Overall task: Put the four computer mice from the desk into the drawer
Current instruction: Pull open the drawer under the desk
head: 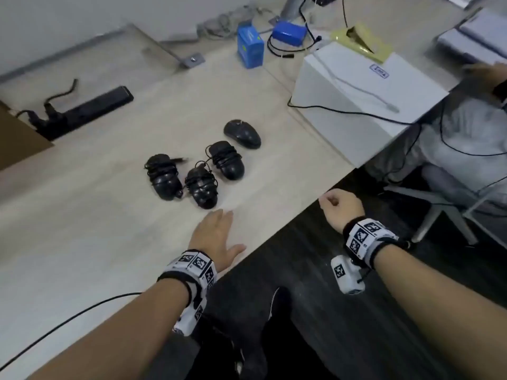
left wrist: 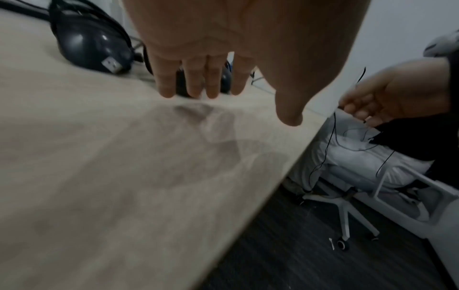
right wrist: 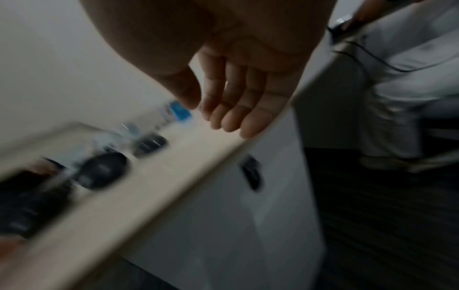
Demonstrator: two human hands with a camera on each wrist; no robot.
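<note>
Four black mice lie mid-desk in the head view: three wound in their cables (head: pixel 164 176), (head: pixel 201 187), (head: pixel 226 160) and one bare mouse (head: pixel 242 133) behind them. My left hand (head: pixel 219 226) hovers flat over the desk just short of the nearest mouse, fingers straight and holding nothing. In the left wrist view a cable-wound mouse (left wrist: pixel 87 45) shows its USB plug beyond the left hand (left wrist: pixel 211 82). My right hand (head: pixel 338 205) hangs off the desk's front edge, loosely curled and empty. Below the right hand (right wrist: pixel 223 109), a white drawer front (right wrist: pixel 223 215) with a dark handle (right wrist: pixel 252 172) looks closed.
A black power strip (head: pixel 87 111) lies at the back left. A blue box (head: pixel 250 48) and a blue pack with leads (head: pixel 289 32) stand behind the mice. A white cabinet (head: pixel 370 86) with cables borders the desk's right. Another person sits on a chair (head: pixel 444 212) at the right.
</note>
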